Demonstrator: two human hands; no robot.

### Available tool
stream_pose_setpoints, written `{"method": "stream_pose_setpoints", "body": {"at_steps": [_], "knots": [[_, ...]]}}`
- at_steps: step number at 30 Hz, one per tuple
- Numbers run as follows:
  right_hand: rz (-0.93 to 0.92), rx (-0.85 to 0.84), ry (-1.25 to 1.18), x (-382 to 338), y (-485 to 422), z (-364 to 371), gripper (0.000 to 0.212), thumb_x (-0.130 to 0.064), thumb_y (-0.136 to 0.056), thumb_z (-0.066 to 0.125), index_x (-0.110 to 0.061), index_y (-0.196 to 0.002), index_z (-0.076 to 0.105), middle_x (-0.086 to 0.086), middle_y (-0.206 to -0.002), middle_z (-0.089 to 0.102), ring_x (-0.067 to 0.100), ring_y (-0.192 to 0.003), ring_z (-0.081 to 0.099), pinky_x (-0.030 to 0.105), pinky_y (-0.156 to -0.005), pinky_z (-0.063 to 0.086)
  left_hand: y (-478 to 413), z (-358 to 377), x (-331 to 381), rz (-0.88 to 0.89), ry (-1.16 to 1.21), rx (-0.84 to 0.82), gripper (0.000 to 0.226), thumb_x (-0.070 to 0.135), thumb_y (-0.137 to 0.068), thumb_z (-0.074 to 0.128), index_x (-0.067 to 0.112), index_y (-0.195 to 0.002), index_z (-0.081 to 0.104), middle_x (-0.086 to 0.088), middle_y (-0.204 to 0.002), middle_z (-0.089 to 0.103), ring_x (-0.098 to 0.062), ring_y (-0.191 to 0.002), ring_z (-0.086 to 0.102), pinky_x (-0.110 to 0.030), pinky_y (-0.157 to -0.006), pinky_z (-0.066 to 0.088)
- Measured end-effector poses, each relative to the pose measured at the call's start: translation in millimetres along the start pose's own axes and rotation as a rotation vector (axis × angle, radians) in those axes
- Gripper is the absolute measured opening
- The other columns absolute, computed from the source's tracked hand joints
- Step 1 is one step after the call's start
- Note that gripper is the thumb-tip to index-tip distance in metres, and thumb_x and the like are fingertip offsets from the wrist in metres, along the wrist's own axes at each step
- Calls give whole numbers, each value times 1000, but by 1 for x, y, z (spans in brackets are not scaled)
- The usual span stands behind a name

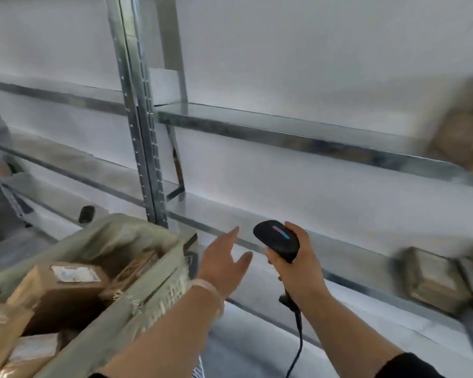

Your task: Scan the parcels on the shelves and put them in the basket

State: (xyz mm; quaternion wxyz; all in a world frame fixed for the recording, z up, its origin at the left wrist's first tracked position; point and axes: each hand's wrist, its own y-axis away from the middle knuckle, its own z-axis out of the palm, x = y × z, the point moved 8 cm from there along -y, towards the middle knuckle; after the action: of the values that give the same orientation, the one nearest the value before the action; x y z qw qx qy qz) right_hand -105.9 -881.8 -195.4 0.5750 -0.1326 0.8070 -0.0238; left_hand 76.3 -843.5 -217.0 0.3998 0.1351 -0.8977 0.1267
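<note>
The parcel (434,279), lying on the shelf (339,257) well right of the scanner (277,240) held in the right grip (298,268), looks like a light, stiff cardboard box, probably best clasped across 2 opposite edges by the empty, wide-spread left grip (224,260).

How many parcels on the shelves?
2: one parcel on the lower shelf at far right, another on the upper shelf at the right edge. Both are blurred; the upper may be a stack.
</note>
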Motion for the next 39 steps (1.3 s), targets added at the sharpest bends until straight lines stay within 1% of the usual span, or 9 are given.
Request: {"method": "stream_pose_setpoints", "body": {"at_steps": [4, 11, 15, 21, 24, 30, 33, 36, 39], "knots": [[68, 239, 50, 27, 25, -112, 61, -30, -83, 75, -70, -108, 35, -27, -105, 61, 6, -81, 65, 29, -68, 57, 1, 75, 80, 152, 96, -153, 64, 47, -95, 57, 36, -152, 30, 10, -157, 34, -14, -144, 30, -34, -119, 27], [196, 535, 81, 67, 79, -257, 56, -27, -83, 76, -50, -121, 42, -23, -111, 59, 16, -96, 64, 46, -81, 58, 39, 189, 188, 299, 158, -353, 63, 44, -96, 59, 36, -152, 31, 9, -156, 35, -16, -142, 35, -31, -114, 29], [220, 621, 84, 90, 99, -312, 57, -26, -83, 75, -63, -110, 41, -25, -106, 59, 14, -92, 64, 44, -80, 58, 54, 236, 225, 336, 161, -445, 63, 42, -97, 58, 34, -152, 30, 8, -157, 34, -17, -144, 32, -35, -117, 29], [245, 643, 89, 127, 99, -367, 55, -22, -81, 78, -43, -120, 46, -24, -106, 58, 12, -92, 62, 46, -82, 57, 56, 296, 263, 349, 128, -462, 57, 40, -98, 56, 32, -150, 36, 7, -152, 41, -17, -140, 37, -24, -106, 31], [262, 653, 117, 141, 89, -401, 55, -24, -82, 77, -43, -122, 45, -26, -107, 57, 14, -96, 62, 43, -83, 57, 53, 329, 280, 313, 124, -504, 58, 41, -97, 55, 33, -151, 34, 6, -154, 38, -18, -141, 36, -33, -116, 32], [326, 764, 84, 175, 73, -490, 55, -33, -83, 74, -48, -124, 40, -12, -106, 62, 25, -81, 66, 24, -51, 47, 42, 396, 330, 316, 135, -528, 61, 42, -95, 59, 33, -150, 36, 7, -152, 39, -16, -140, 35, -25, -111, 26], [368, 795, 81, 190, 61, -527, 56, -37, -83, 73, -48, -126, 38, -4, -104, 66, 19, -77, 64, 29, -54, 50, 34, 428, 354, 297, 141, -516, 61, 41, -95, 59, 29, -150, 37, 4, -152, 40, -15, -140, 35, -22, -107, 25], [435, 802, 29, 205, 46, -553, 56, -42, -82, 72, -54, -123, 37, -10, -94, 61, 24, -73, 60, 38, -36, 51, 24, 451, 375, 257, 156, -488, 57, 42, -96, 57, 29, -149, 39, 6, -145, 42, -18, -139, 37, -29, -111, 29], [422, 762, 58, 219, 26, -570, 57, -39, -84, 71, -50, -127, 35, -6, -98, 61, 26, -73, 61, 33, -33, 48, 16, 474, 390, 210, 219, -502, 52, 44, -96, 56, 33, -145, 41, 14, -125, 39, -14, -124, 45, -25, -99, 35]]}}
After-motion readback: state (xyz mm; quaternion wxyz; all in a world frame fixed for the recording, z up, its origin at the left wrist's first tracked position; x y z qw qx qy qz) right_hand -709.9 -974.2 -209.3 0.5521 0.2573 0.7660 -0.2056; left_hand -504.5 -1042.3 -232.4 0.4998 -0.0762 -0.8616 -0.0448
